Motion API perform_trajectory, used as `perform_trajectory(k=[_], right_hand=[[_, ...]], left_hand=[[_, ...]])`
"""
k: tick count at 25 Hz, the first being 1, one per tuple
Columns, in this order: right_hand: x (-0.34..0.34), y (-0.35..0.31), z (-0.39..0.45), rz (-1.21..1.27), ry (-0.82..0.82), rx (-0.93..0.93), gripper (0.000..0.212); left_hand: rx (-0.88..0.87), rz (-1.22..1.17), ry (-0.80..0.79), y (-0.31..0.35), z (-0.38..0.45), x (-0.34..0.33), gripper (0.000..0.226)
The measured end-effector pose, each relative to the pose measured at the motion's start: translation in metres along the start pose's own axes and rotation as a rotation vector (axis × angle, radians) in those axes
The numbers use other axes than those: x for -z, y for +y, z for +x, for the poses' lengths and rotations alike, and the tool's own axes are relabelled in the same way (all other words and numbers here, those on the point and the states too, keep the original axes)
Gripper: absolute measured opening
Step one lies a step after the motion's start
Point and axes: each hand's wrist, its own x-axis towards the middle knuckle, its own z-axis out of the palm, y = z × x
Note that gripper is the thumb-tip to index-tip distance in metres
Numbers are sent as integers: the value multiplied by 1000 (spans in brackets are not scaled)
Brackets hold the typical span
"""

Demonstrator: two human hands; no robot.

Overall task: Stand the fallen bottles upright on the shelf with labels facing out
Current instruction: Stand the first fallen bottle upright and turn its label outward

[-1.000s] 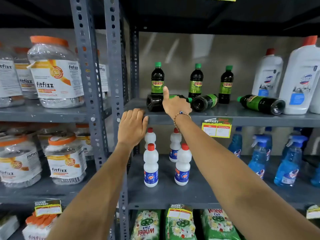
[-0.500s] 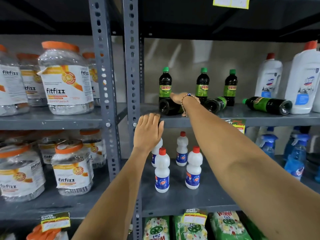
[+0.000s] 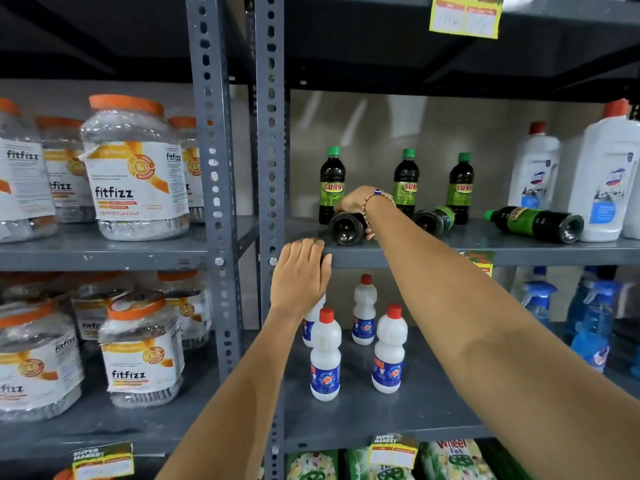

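On the grey middle shelf, three dark bottles with green caps and green Sunny labels stand upright at the back: left, middle, right. Three more lie on their sides in front of them. My right hand is wrapped over the leftmost fallen bottle, whose base faces me. A second fallen bottle lies just right of my wrist. The third fallen bottle lies further right, cap pointing left. My left hand rests flat on the shelf's front edge, fingers together, holding nothing.
Tall white red-capped bottles stand at the shelf's right end. Below are small white bottles and blue spray bottles. Fitfizz jars fill the left bay. Perforated steel uprights separate the bays. A price tag hangs on the shelf edge.
My right hand has gone from resting on the leftmost fallen bottle with thumb up to closing around it. The view has shifted closer and leftward. My left hand stays on the shelf edge.
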Motion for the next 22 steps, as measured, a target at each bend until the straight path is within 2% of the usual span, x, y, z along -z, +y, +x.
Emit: perform_trajectory(k=[2,7,13,16,19,22], right_hand=[[1,2,-1,-18,-10,38,38],[5,26,2,372,-103,-17,40],[0,44,14,787,-180,31,64],[-7,46,16,802,-204,132,70],[-22,40,13,743,-197,204,66],[-34,40,14,795,-165,236,41]], left_hand=[[-2,6,-8,0,0,0,37],[-14,14,25,-2,0,-2,36],[-15,57,50,-3,-1,-9,38],[-21,59,59,-3,-2,-9,37],[-21,39,55,-2,-1,-6,37],[-10,35,25,-2,-1,-3,38]])
